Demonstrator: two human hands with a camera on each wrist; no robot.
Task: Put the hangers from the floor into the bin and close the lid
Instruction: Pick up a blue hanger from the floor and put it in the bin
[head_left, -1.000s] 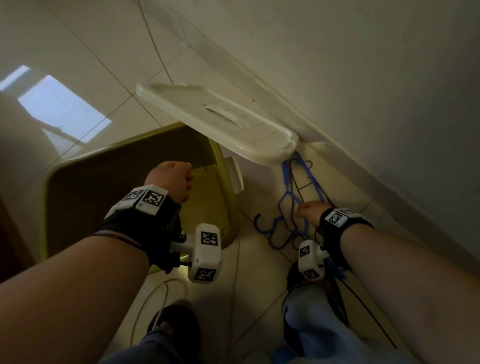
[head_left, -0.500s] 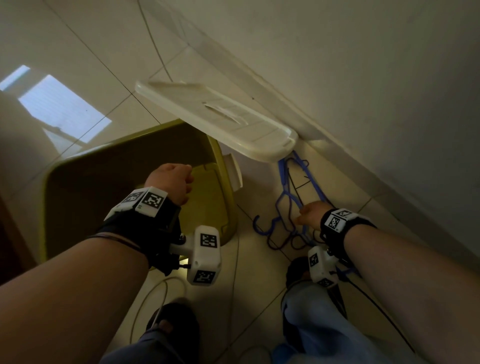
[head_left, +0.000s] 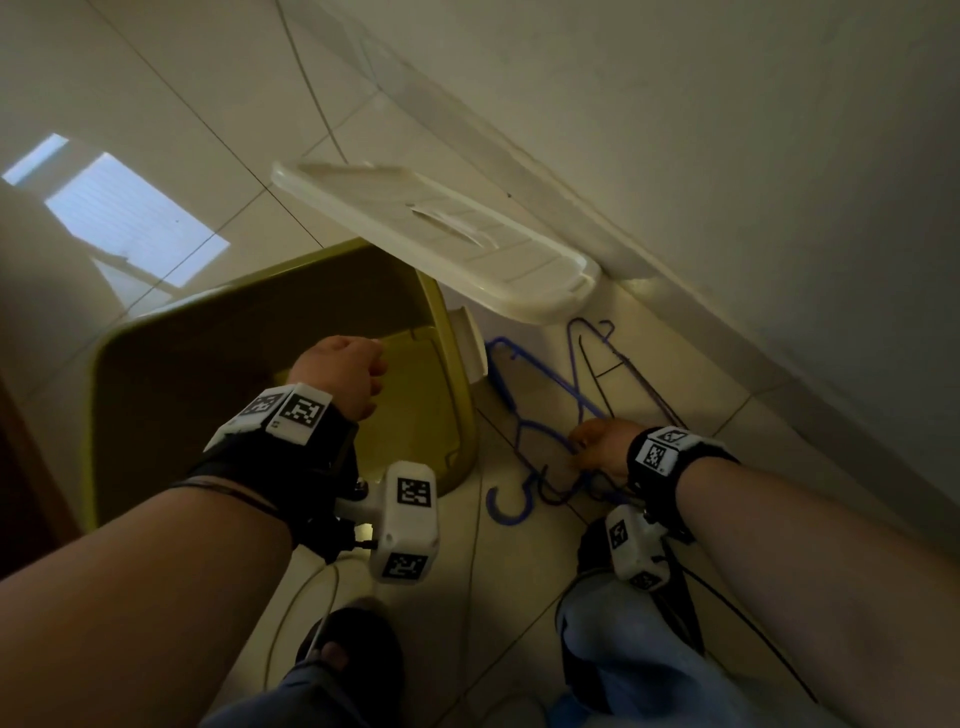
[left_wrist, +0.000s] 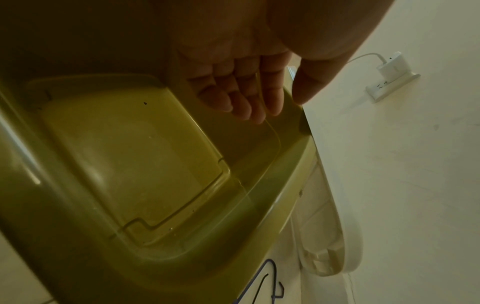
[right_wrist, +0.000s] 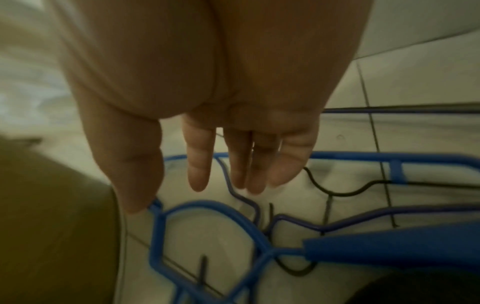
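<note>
Where the pale glossy floor tiles (head_left: 171, 104) meet the plain off-white wall (head_left: 727, 130), a low skirting strip runs along the join, and a bright patch of window light (head_left: 130, 218) reflects off the tiles to the left. An olive-green bin (head_left: 156, 364) stands open on the floor, its pale inner bottom bare in the left wrist view. The cream lid (head_left: 441, 244) is off the bin, propped tilted with one end against the base of the wall and the other over the bin's far rim. Just beside the bin, between it and the wall, the hangers (head_left: 550, 415) lie in a tangle on the tiles: blue plastic ones mixed with thin dark wire ones. The right hand (head_left: 602, 447) is down among them, fingers (right_wrist: 200, 160) straight and slightly spread, the thumb tip touching a blue hanger; it grips nothing. The left hand (head_left: 343, 374) hangs over the bin's opening, fingers (left_wrist: 246, 92) loosely bent and close together, holding nothing. On the wall in the left wrist view, a white charger (left_wrist: 392, 65) with a cable sits in a socket. A thin pale cord (head_left: 291, 613) loops on the floor near the person's dark slippers (head_left: 358, 649).
</note>
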